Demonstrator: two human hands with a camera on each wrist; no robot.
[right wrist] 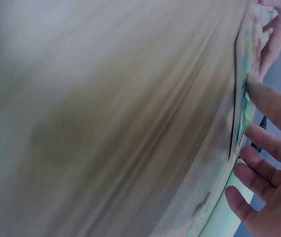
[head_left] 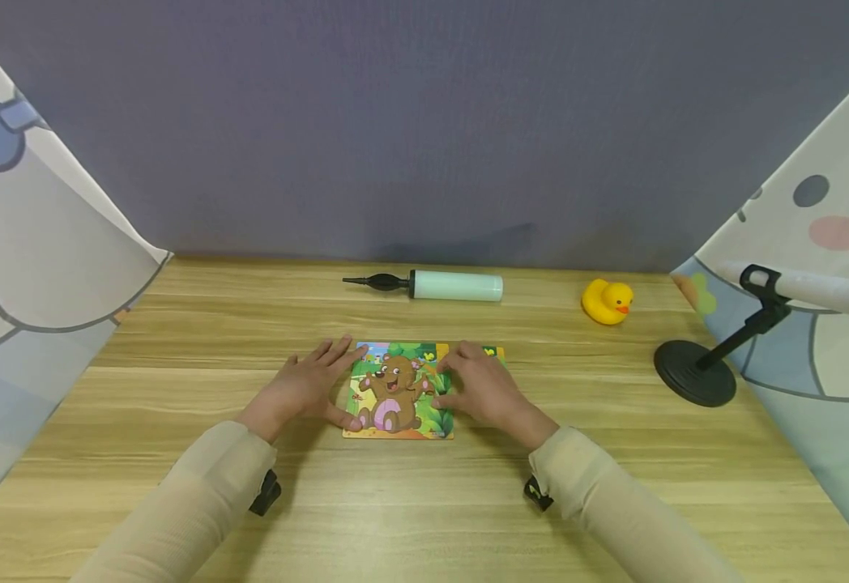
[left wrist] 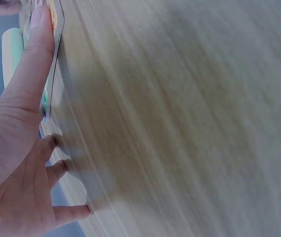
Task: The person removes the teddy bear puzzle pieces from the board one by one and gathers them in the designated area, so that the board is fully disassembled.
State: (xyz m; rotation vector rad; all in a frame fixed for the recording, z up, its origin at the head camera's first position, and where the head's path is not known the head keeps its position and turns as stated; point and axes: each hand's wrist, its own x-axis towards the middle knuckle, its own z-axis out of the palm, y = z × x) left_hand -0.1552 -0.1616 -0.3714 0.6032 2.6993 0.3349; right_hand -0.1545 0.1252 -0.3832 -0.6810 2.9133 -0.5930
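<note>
A picture puzzle board [head_left: 393, 401] with a brown bear on green lies flat on the table. My left hand [head_left: 311, 387] spreads along its left side, thumb on the lower left corner and index finger at the upper left. In the left wrist view the thumb [left wrist: 34, 49] lies on the board's edge while other fingertips touch the table. My right hand [head_left: 484, 387] rests over the board's right side, its thumb and index tips apart on the picture. In the right wrist view, its other fingers are loosely bent. A second printed piece [head_left: 498, 353] shows partly behind the right hand, mostly hidden.
Behind the board lies a pale green hand pump [head_left: 457, 286] with a black nozzle. A yellow rubber duck [head_left: 607, 302] sits at the back right. Farther right stands a black round-based stand [head_left: 695, 373] holding a white tube. A grey panel [head_left: 424, 129] closes off the back.
</note>
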